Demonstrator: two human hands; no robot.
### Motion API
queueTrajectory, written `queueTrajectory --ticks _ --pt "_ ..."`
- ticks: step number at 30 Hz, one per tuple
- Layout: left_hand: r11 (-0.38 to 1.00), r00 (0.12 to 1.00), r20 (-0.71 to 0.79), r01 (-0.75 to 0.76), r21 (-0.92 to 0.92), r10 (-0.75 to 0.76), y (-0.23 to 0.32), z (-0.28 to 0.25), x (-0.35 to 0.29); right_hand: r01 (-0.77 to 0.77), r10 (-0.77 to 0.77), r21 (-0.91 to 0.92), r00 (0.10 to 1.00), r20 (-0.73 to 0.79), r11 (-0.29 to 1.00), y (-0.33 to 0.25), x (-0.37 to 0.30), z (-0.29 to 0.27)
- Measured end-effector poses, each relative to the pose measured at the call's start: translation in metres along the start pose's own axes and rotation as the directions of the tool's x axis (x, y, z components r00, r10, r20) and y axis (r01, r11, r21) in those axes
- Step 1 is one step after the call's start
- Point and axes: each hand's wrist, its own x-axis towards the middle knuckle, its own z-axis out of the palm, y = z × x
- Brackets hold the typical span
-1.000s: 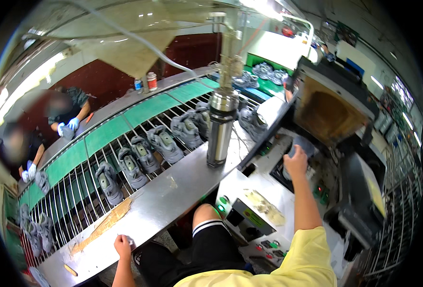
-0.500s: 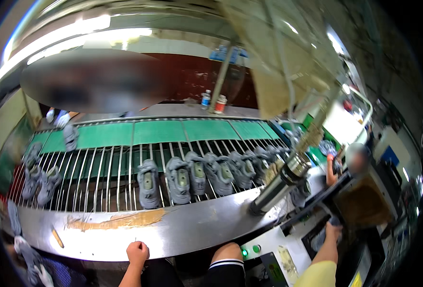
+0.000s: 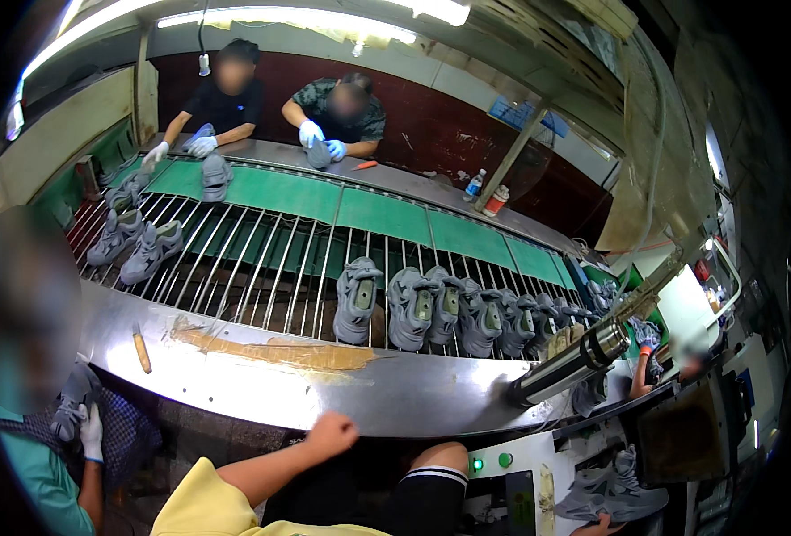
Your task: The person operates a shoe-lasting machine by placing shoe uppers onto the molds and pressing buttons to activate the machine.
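Note:
My left hand (image 3: pixel 331 435) is curled closed over the near edge of the steel ledge (image 3: pixel 431 389); whatever it may hold is hidden. At the lower right, my right hand (image 3: pixel 603 525) grips a grey sneaker (image 3: pixel 617 491) from below, beside a dark machine. Only part of that hand shows. Across the ledge, a row of grey sneakers (image 3: pixel 480 322) stands on the metal roller rack (image 3: pixel 275 259), toes toward me. Two more sneakers (image 3: pixel 152 252) stand at the rack's left end.
A steel cylinder (image 3: pixel 570 364) leans over the ledge at right. A wooden-handled tool (image 3: pixel 142 348) lies at left. Beyond the green belt (image 3: pixel 302 195), two gloved people handle shoes. A person with a white glove (image 3: pixel 91 433) holds a shoe at lower left. A control box (image 3: pixel 516 456) stands beside my leg.
My view has swung left and up, bringing the far workers into sight. My right hand has come down and nearer with a sneaker now plainly visible. My left hand stays closed.

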Motion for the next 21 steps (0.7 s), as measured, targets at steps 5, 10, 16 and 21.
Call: queueTrajectory --ticks 5,10,16,21 --pt "0.809 0.836 0.486 0.093 -0.581 0.253 0.139 0.056 -0.046 -0.706 0.473 0.374 0.692 0.546 0.601 -0.072 -0.107 0.038" --pt "0.518 0.953 0.161 0.005 -0.855 0.258 0.215 0.009 -0.029 -0.978 0.461 -0.151 -0.068 0.885 0.145 -0.104 -0.221 0.089" --pt "0.575 0.886 -0.118 0.185 -0.797 -0.448 0.139 -0.106 -0.046 -0.331 0.151 -0.377 -0.545 0.825 0.865 -0.135 -0.265 0.155" --pt "0.863 0.789 -0.448 0.196 -0.465 -0.420 0.029 -0.141 -0.067 0.093 0.108 -0.091 -0.199 0.974 0.992 -0.084 -0.223 0.191"
